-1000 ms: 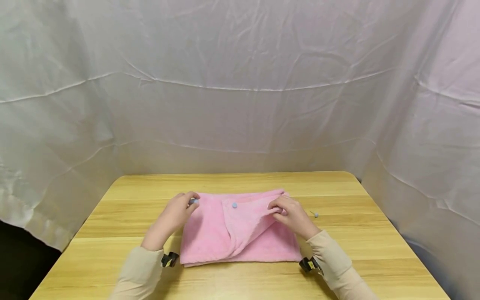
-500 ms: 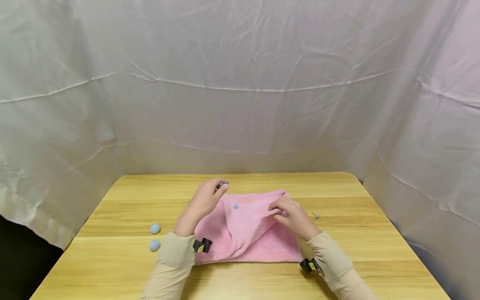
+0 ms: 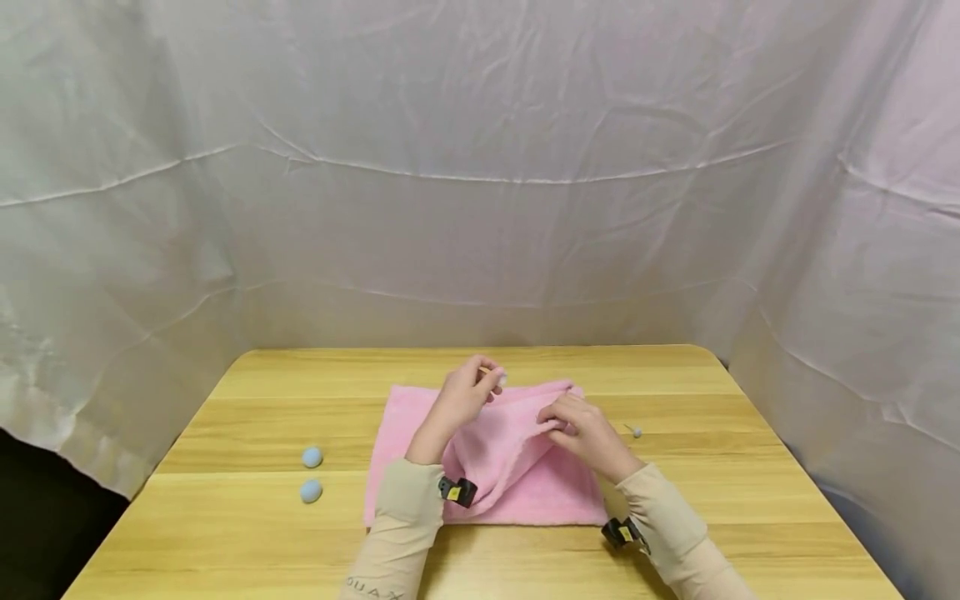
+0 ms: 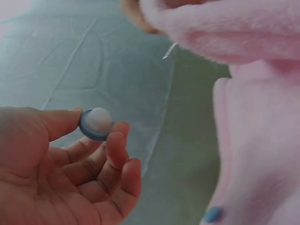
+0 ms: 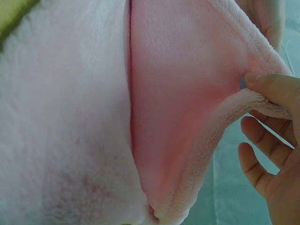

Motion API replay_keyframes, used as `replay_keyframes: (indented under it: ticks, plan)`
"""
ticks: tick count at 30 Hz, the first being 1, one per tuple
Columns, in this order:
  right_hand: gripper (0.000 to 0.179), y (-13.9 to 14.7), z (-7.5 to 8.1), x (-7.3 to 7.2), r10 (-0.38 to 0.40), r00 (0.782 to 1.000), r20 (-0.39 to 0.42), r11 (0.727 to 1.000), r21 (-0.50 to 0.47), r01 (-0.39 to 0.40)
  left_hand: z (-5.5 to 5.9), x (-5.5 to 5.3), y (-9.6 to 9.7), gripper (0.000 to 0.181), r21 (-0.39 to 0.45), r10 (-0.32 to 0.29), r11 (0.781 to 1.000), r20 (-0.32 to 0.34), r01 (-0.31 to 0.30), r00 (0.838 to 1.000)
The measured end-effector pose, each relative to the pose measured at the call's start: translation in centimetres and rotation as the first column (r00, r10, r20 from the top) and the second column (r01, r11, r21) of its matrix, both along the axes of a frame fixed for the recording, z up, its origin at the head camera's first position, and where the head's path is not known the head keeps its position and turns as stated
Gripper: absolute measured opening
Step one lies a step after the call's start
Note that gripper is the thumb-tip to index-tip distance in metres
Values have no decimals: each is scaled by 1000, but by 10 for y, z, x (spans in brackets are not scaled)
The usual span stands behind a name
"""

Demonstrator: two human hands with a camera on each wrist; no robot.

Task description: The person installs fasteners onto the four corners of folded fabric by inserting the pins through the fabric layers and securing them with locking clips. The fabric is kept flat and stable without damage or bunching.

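A folded pink plush cloth (image 3: 551, 492) lies on the table with its front corner lifted. My right hand (image 3: 591, 433) pinches that corner, and a bit of a small blue piece (image 5: 243, 83) shows under the thumb in the right wrist view. A thin white ridged shaft (image 4: 169, 50) sticks out below the raised cloth in the left wrist view. Above the cloth, my left hand (image 3: 463, 396) holds a round blue cap (image 4: 96, 124) with a white centre between thumb and fingers. Another blue dot (image 4: 214, 214) sits on the cloth's edge, hidden by the left arm from the head.
Two round blue caps (image 3: 311, 457) lie on the wooden table (image 3: 225, 517), left of the cloth. To the right of the right hand lies a blue-headed pin (image 3: 636, 432). Pale curtains (image 3: 480, 242) hang behind the table and along both sides.
My left hand has carried the blue cap from the cloth's left edge rightward, close to the right hand. Two blue caps on the left came into view. The right hand stays put.
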State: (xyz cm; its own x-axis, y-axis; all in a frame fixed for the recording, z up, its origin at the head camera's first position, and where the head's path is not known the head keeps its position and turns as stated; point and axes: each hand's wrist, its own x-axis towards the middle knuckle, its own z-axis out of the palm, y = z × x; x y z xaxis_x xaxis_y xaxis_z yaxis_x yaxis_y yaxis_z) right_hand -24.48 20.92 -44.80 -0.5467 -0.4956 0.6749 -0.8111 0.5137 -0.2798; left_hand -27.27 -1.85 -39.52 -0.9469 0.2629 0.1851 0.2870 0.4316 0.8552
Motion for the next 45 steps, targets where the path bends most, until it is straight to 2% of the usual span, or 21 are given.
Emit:
replay_keyframes:
  ticks: [4,8,13,19,27,37,45]
  plan:
    - [27,0,1,1,10,1000,3,1000,2,-10,-11,-4,8,24,47,-4,999,36,2,999]
    - [26,-2,2,2,13,1000,-2,1000,1,-13,-20,-6,15,25,43,-26,999,57,23,998]
    - [28,-2,1,1,24,1000,-9,1000,-7,-24,-25,-8,20,24,30,-78,997,69,76,995]
    - [28,-2,1,1,31,1000,-5,999,-15,-31,-26,-4,23,22,28,-148,989,73,146,986]
    - [28,-3,1,0,23,1000,7,1000,-11,-23,-28,-3,25,23,19,-198,980,71,197,978]
    - [24,-3,0,0,27,999,35,1000,-4,-26,-27,-2,26,23,7,-202,979,71,202,977]
    - [25,-4,1,0,22,999,23,1000,-1,-22,-26,-2,26,22,8,-209,978,56,209,976]
